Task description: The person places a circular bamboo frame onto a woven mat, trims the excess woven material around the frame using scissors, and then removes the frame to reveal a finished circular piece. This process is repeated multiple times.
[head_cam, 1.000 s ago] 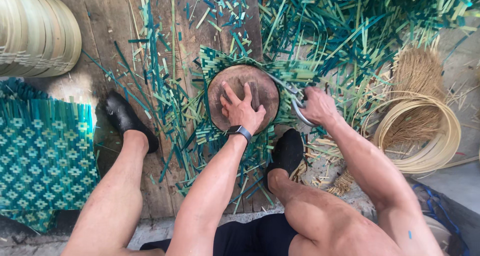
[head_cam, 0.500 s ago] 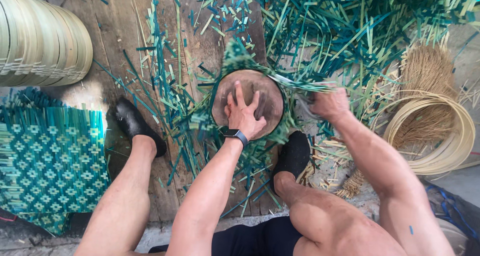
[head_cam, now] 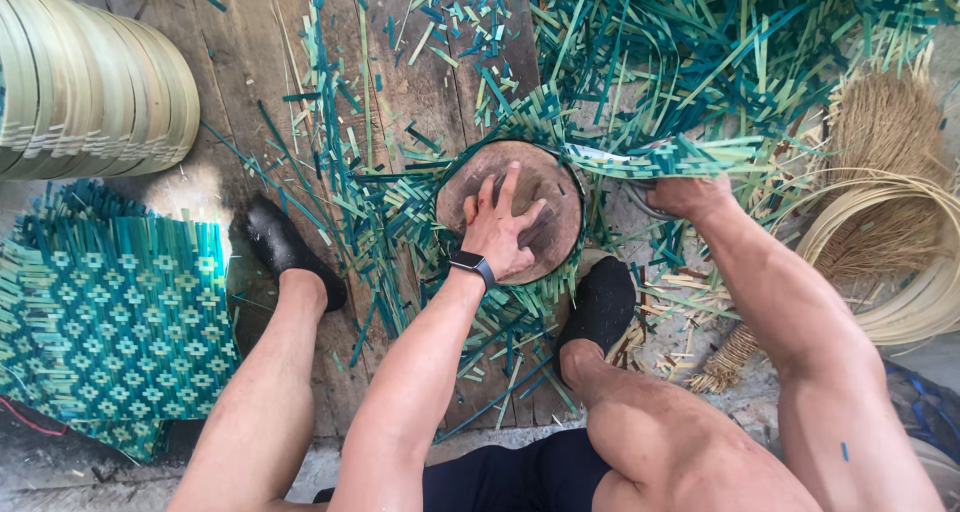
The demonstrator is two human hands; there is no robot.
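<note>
fingers of the left hand [head_cam: 503, 230] lie spread and flat, pressing down on a round brown wooden disc [head_cam: 545, 187], with a dark watch [head_cam: 472, 265] on that wrist. under the disc sits a woven green mat [head_cam: 520, 122], its loose strip ends fanning out past the disc's rim on every side. right hand [head_cam: 685, 194], just beside the disc's far edge, is clenched around a band of woven green strips [head_cam: 680, 157] that runs back toward the disc; what else it may hold cannot be told. beyond the right hand lie coiled pale hoops [head_cam: 900, 272]. well to the left of the left hand rests a finished patterned green mat [head_cam: 110, 312].
</note>
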